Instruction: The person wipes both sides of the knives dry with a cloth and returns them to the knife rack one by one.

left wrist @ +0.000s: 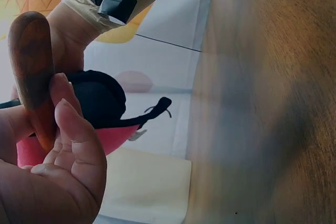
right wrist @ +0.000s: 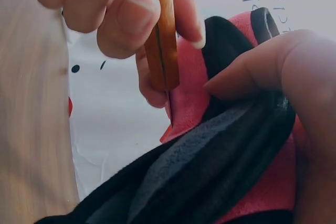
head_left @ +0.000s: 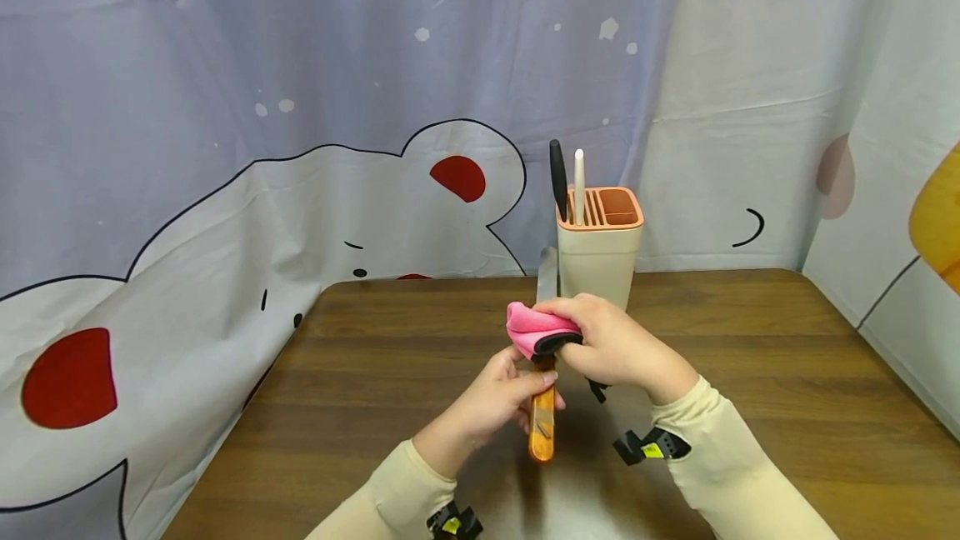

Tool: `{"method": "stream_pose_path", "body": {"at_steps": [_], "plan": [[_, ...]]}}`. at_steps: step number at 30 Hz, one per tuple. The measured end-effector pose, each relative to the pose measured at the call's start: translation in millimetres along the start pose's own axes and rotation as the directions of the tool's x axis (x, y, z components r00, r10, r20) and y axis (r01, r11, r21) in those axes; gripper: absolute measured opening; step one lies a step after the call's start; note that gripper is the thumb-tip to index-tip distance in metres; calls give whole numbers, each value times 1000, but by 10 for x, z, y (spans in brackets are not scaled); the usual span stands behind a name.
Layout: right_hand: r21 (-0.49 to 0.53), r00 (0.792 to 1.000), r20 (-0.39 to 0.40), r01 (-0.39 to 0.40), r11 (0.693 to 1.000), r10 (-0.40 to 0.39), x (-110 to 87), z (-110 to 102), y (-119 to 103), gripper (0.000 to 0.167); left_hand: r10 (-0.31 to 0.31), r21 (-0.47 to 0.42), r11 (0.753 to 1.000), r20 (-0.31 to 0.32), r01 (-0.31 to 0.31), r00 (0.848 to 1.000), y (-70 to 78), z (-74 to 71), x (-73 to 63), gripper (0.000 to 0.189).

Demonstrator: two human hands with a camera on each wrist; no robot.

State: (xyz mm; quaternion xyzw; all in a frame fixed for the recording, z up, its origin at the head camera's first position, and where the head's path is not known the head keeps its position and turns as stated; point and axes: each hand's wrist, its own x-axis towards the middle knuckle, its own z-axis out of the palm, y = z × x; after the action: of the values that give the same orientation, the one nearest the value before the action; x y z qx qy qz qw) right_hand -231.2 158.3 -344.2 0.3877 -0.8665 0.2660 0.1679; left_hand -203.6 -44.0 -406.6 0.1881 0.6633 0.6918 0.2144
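A printed curtain [head_left: 337,65] formed the backdrop, hanging behind a brown wooden worktop [head_left: 390,315] and along both its sides. The far edge of the worktop passed behind the knife holder, its rounded back corners lay well apart from the hands, and its surface extended sideways beyond them, giving lateral room for movement. The cream knife holder [head_left: 597,265], with an orange slotted top, stood near the far edge, ahead of the right hand, and obstructed forward travel there. A knife [head_left: 542,407] was held above the worktop; its blade [head_left: 547,269] pointed away from the person, just left of the holder, and contact between the two could not be determined. The right hand [head_left: 615,344] had its grip narrowed on a pink-and-black cloth [head_left: 534,327], which covered the blade next to the handle. The left hand [head_left: 495,394] pinched the orange-brown wooden handle [head_left: 542,440] between thumb and fingers. A black handle [head_left: 558,177] and a slimmer white handle [head_left: 579,182] projected upward from the holder's left side.
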Motion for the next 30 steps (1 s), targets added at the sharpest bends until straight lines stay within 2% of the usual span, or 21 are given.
{"method": "stream_pose_path", "body": {"at_steps": [3,6,12,23,26,30], "plan": [[23,1000,19,10,1000,-11,-5,-4,-18,34,2,-2,1000,-23,-2,1000,-16,-15,3,38],[88,998,57,5,996,-10,-6,-13,-23,31,1,-3,1000,-37,-1,999,-29,-33,9,32],[219,992,125,-34,975,7,-8,-62,-33,31,6,8,1000,-44,-6,999,-30,-55,19,36],[297,976,219,-77,952,11,-17,-55,102,35,-35,-8,999,-39,35,999,-106,-65,38,37],[313,982,188,-85,946,26,-34,-93,194,36,-44,-25,999,-33,43,999,-121,-56,51,38],[279,990,52,-143,949,134,-47,-163,338,37,-50,-39,998,-30,48,998,-112,-17,57,32]]}}
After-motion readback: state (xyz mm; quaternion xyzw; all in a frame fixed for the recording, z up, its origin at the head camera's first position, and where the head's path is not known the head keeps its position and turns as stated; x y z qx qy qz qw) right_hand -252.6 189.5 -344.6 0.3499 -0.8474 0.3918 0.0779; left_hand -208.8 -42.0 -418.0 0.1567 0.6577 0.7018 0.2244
